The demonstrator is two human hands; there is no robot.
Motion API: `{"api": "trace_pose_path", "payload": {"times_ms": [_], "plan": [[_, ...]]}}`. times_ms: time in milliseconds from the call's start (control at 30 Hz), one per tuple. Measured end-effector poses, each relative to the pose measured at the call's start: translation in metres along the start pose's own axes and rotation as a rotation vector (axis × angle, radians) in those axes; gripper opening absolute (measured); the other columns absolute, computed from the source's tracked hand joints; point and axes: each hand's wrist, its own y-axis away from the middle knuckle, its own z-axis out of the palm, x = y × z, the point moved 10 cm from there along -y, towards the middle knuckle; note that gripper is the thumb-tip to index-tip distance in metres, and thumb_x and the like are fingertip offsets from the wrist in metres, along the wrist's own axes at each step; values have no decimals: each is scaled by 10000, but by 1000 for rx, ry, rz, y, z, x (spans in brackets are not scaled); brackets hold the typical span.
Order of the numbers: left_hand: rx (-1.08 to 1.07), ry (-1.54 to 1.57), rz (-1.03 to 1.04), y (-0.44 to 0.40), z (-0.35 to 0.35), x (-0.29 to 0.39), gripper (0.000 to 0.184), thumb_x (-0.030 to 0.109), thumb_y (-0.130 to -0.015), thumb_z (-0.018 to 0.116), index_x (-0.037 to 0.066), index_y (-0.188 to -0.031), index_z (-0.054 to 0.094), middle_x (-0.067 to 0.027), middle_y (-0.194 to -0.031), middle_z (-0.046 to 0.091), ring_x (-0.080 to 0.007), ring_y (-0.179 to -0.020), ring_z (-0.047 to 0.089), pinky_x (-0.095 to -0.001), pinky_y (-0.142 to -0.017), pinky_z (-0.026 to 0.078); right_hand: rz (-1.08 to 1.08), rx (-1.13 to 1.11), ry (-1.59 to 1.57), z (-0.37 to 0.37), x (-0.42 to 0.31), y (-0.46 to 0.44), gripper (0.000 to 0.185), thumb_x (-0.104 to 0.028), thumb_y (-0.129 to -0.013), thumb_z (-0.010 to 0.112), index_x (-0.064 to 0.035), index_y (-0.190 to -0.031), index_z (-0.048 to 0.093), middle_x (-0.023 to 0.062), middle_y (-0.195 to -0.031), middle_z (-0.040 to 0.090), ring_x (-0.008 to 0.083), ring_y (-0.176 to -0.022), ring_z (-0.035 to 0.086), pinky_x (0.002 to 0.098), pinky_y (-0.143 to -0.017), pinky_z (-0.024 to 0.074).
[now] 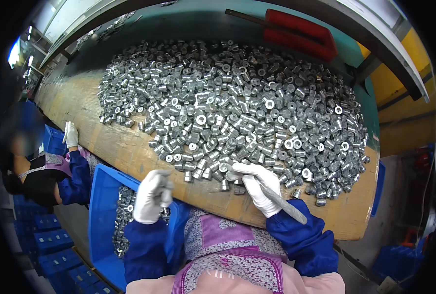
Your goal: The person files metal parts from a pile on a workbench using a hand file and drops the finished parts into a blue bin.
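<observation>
My left hand [151, 197], in a white glove with greyed fingertips, hangs over the near edge of the blue bin [98, 196]. Its fingers look bent but are smeared by motion, so whether they hold anything is unclear. Metal fittings [121, 220] lie inside this bin, and a few show just below the hand. My right hand [263, 190], also gloved, is closed round a long grey hand tool [289, 209] whose handle sticks out toward my wrist. Its fingertips reach the near edge of a wide heap of short silver metal fittings [242, 112], some with round holes.
The heap spreads over a worn brown tabletop [125, 154]. A red bin [301, 34] lies at the back under a metal frame [374, 29]. At the left, a co-worker's gloved hand [71, 134] rests on the table edge. Blue crates [54, 245] stand on the floor.
</observation>
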Motion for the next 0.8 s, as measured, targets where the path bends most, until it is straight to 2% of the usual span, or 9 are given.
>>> {"api": "trace_pose_path", "payload": {"times_ms": [67, 100, 167, 200, 267, 300, 533, 633, 800], "plan": [[219, -365, 51, 14, -54, 14, 297, 276, -948, 516, 1, -1056, 550, -40, -716, 558, -76, -434, 413, -211, -383, 320, -23, -2, 38, 2, -1, 0, 236, -62, -903, 537, -17, -1116, 630, 110, -974, 671, 161, -894, 646, 260, -777, 501], [339, -685, 25, 19, -93, 15, 331, 313, -922, 554, 5, -1043, 569, -66, -733, 600, -148, -499, 526, -260, -451, 419, -8, -6, 36, 3, -1, -1, 238, -59, -902, 536, -18, -1116, 630, 103, -953, 675, 152, -869, 643, 252, -753, 500], [571, -1460, 288, 39, -117, 44, 348, 318, -890, 584, 9, -1050, 584, -110, -782, 650, -275, -611, 619, -342, -596, 507, 8, -13, 35, 4, 0, -1, 240, -56, -900, 535, -18, -1117, 630, 97, -932, 680, 143, -844, 640, 244, -728, 499], [700, -1527, -75, 48, -139, 40, 364, 316, -858, 609, 27, -1080, 595, -154, -988, 657, -360, -844, 636, -393, -789, 503, -20, -8, 63, 5, -1, -2, 241, -53, -899, 533, -18, -1117, 631, 96, -928, 681, 137, -828, 636, 237, -717, 497], [736, -1741, 226, 57, -122, 57, 368, 309, -868, 592, 37, -1116, 597, -166, -1145, 604, -346, -999, 590, -402, -858, 475, -48, -8, 90, 6, -3, -2, 242, -49, -898, 531, -18, -1117, 632, 95, -923, 682, 131, -811, 632, 231, -706, 495], [759, -1710, 307, 57, -116, 61, 393, 301, -864, 600, 33, -1151, 591, -172, -1245, 544, -335, -1108, 530, -399, -924, 438, -30, -6, 64, 7, 0, -1, 247, -45, -898, 529, -17, -1121, 630, 95, -934, 681, 130, -817, 630, 233, -715, 494], [303, -1451, 892, 1, 61, 72, 408, 220, -783, 709, 24, -1126, 604, -166, -1066, 645, -308, -1014, 601, -373, -905, 468, 10, -2, 16, 2, 10, 1, 264, -80, -899, 539, -5, -1140, 616, 102, -997, 673, 132, -866, 625, 248, -767, 489], [174, -1496, 955, -28, 115, 75, 406, 169, -733, 721, 27, -1096, 608, -145, -935, 649, -312, -876, 614, -386, -783, 482, -49, -11, 82, 3, 5, 0, 264, -85, -894, 548, -7, -1135, 619, 102, -944, 680, 143, -827, 638, 263, -731, 506], [208, -1614, 852, -61, 129, 61, 421, 194, -724, 711, 41, -1099, 598, -166, -824, 619, -337, -799, 593, -423, -743, 463, -164, -42, 213, 8, -10, -1, 254, -67, -879, 567, -6, -1118, 626, 110, -856, 679, 155, -730, 647, 267, -657, 515]]}}
